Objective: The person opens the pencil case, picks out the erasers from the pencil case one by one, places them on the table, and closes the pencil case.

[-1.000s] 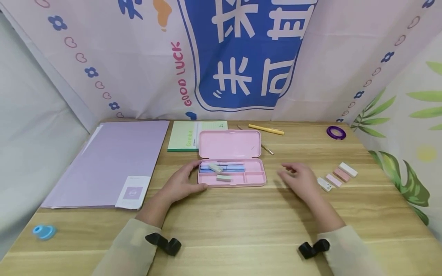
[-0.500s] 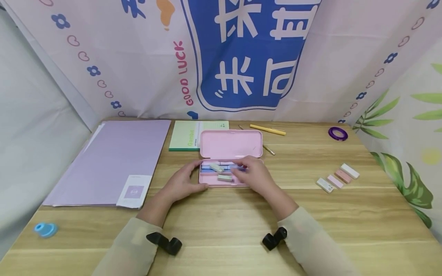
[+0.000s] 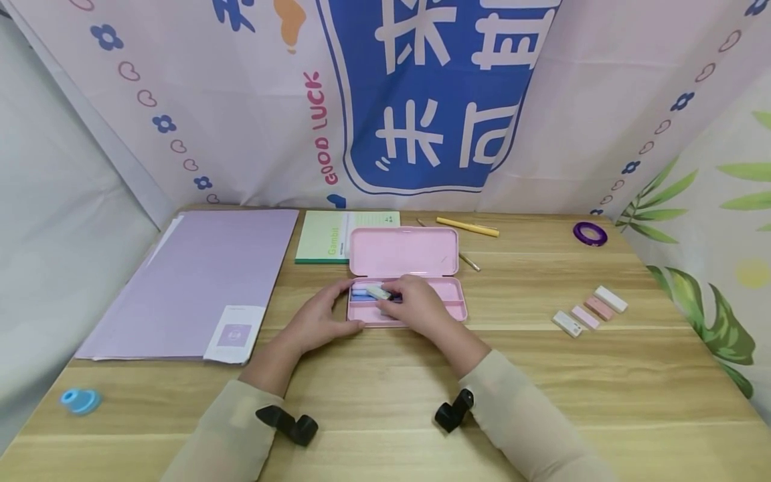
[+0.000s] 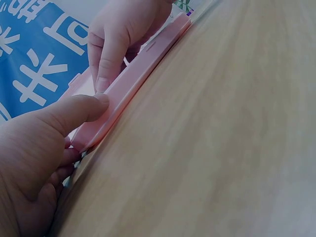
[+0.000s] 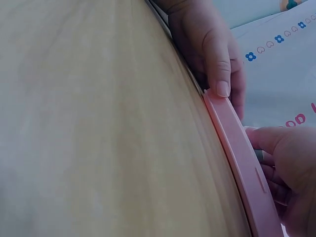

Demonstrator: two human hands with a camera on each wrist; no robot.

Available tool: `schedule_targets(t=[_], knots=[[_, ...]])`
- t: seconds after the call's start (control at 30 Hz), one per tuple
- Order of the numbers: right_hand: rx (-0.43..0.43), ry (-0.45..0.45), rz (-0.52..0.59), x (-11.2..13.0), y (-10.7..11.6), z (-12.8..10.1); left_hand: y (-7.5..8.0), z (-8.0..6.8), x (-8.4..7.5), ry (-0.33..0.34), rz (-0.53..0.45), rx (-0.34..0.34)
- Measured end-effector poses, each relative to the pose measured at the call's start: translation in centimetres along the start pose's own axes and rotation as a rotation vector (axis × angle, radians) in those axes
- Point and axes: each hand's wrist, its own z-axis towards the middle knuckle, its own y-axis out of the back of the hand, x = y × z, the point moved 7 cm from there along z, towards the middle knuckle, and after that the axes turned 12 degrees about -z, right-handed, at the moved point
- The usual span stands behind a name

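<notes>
A pink pencil case (image 3: 403, 252) lies with its lid up in the middle of the table. My left hand (image 3: 319, 323) grips its left end, thumb (image 4: 89, 108) along the front edge and fingers round the side. My right hand (image 3: 424, 306) reaches into the case from the right, thumb and fingers at the right end of a pale green eraser (image 3: 376, 292), which they pinch. That eraser lies over pink and blue pens (image 3: 361, 298) in the rear compartment. The front compartment is partly hidden by my right hand; a second pale eraser does not show.
Several erasers (image 3: 599, 308) sit in a row at right, below a purple tape roll (image 3: 589, 233). Behind the case are a green notebook (image 3: 319, 234), a yellow pen (image 3: 466, 226) and a pencil (image 3: 470, 262). Leftward lie a lilac folder (image 3: 199, 281) and a blue stopper-like piece (image 3: 81, 401).
My right hand has come from beside the erasers on the right, leftward into the case, to the eraser on the pens. The left hand keeps its grip on the case.
</notes>
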Motion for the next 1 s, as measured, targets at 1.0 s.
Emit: schedule_targets(t=[1.0], knots=[[-0.293,-0.302,-0.019,-15.9,11.1,-12.5,-0.1,0.0,0.1,0.033,0.015,-0.001]])
